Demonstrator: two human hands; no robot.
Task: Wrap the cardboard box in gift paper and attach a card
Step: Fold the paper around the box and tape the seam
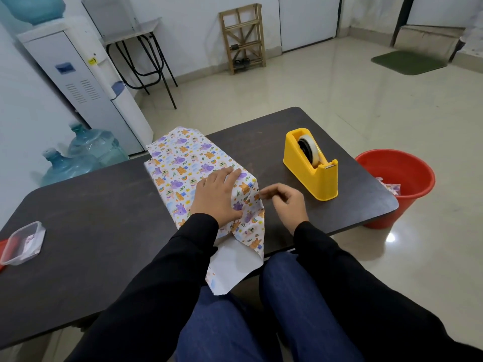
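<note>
Far to the left of the parcel, a clear plastic tub with a lid sits near the edge of the dark matte surface. The parcel lies in the middle of that surface: white gift paper printed with purple and orange animals covers the box entirely, and a loose flap of it hangs over the near edge, showing its plain white underside. The left hand lies flat on the parcel's near end, fingers straight, pressing the paper down. Just right of the parcel, the right hand has its fingers curled, the fingertips at the paper's corner. They are blurred, so I cannot tell whether they pinch anything. Further right of the parcel stands a yellow plastic tape dispenser with a roll of tape in it. Beyond the dispenser, a red plastic bucket stands on the floor.
</note>
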